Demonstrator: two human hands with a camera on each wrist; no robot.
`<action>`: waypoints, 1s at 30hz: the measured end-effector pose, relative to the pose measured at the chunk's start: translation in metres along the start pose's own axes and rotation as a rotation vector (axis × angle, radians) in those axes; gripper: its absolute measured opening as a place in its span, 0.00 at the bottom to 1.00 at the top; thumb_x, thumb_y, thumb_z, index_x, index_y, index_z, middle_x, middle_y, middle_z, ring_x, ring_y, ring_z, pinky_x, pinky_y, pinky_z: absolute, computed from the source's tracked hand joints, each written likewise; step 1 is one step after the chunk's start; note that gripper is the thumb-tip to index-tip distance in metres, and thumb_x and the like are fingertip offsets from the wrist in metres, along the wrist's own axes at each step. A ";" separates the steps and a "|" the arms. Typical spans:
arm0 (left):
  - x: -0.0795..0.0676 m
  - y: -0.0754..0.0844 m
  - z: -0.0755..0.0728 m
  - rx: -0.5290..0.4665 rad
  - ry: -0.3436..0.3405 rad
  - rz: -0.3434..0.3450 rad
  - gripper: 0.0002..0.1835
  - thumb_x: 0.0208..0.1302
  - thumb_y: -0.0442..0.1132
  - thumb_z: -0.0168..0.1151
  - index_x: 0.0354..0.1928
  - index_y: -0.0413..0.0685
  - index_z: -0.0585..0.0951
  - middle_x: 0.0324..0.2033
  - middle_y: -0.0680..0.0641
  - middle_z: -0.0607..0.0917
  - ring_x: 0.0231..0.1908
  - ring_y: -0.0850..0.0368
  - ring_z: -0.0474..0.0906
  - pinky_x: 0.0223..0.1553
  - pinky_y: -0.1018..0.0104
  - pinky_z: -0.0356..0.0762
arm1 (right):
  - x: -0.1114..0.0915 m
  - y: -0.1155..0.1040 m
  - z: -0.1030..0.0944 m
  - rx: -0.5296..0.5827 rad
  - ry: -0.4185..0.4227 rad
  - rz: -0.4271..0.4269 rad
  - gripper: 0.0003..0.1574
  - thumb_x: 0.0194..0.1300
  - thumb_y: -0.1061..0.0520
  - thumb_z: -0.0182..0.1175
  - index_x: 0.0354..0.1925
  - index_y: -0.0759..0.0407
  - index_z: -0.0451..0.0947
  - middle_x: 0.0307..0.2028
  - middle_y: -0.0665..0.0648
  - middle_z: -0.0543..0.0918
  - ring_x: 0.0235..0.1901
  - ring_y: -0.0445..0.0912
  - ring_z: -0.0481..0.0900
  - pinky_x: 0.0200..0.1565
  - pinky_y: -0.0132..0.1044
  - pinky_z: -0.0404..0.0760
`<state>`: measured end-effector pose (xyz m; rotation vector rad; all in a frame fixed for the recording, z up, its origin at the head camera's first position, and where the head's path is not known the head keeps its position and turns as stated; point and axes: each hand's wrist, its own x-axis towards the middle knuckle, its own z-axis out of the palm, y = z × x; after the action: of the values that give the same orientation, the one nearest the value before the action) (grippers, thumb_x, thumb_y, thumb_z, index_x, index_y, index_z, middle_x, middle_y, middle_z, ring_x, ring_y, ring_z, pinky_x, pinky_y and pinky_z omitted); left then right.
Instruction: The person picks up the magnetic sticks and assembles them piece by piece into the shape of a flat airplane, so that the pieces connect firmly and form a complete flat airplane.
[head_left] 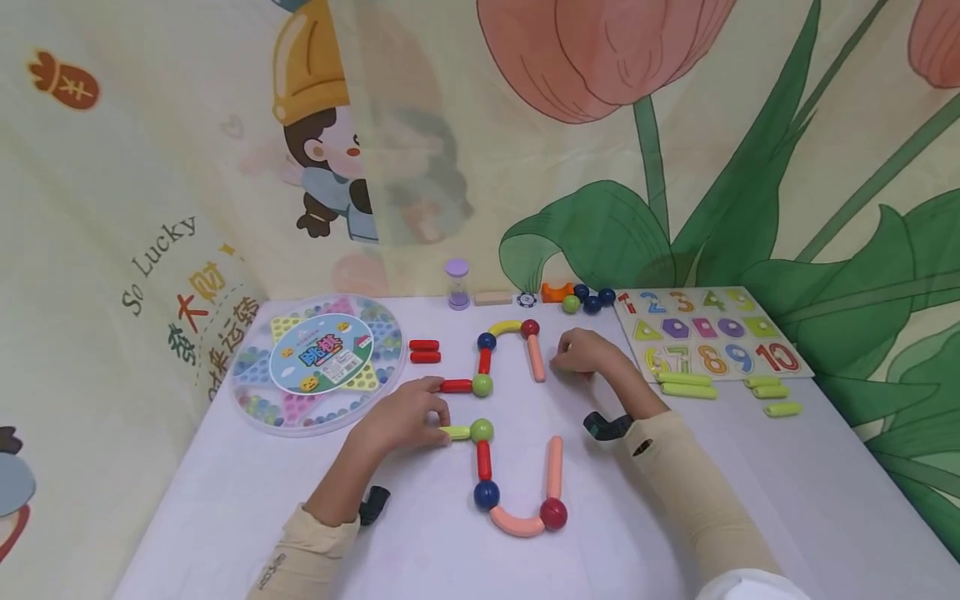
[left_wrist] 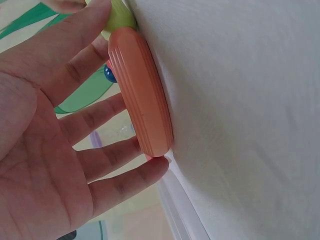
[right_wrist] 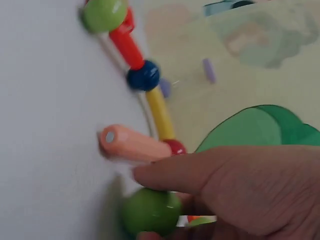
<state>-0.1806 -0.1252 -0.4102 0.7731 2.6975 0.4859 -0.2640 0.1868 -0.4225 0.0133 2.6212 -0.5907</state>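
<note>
My left hand (head_left: pixel 401 418) reaches in from the left at the joined toy rods. Its thumb is on a yellow-green rod (head_left: pixel 457 432) and its index finger by a red rod (head_left: pixel 456 386). In the left wrist view its other fingers lie behind an orange rod (left_wrist: pixel 140 95), which the head view hides. My right hand (head_left: pixel 588 353) grips a green ball (right_wrist: pixel 151 212) beside an upper salmon rod (head_left: pixel 536 358). A green ball (head_left: pixel 482 385) joins the upper chain; another green ball (head_left: pixel 482 430) joins the lower one, which ends in a straight salmon rod (head_left: pixel 555 467).
A round game board (head_left: pixel 247 408) lies left, near two spare red rods (head_left: pixel 424 357). Right stands a number puzzle board (head_left: pixel 720 292) with several yellow-green rods (head_left: pixel 687 390). Along the back are an hourglass (head_left: pixel 457 283), an orange block (head_left: pixel 557 292) and dark blue balls (head_left: pixel 592 304).
</note>
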 end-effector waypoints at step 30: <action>0.001 0.002 0.003 -0.011 0.003 -0.019 0.06 0.45 0.48 0.71 0.25 0.66 0.82 0.61 0.47 0.66 0.62 0.47 0.56 0.57 0.50 0.61 | 0.010 0.006 0.001 0.090 0.631 -0.133 0.21 0.60 0.59 0.54 0.52 0.62 0.71 0.49 0.61 0.71 0.46 0.54 0.71 0.48 0.48 0.72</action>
<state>-0.1798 -0.1226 -0.4120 0.7432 2.7006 0.4967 -0.2716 0.1903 -0.4302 0.0624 3.2184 -0.8644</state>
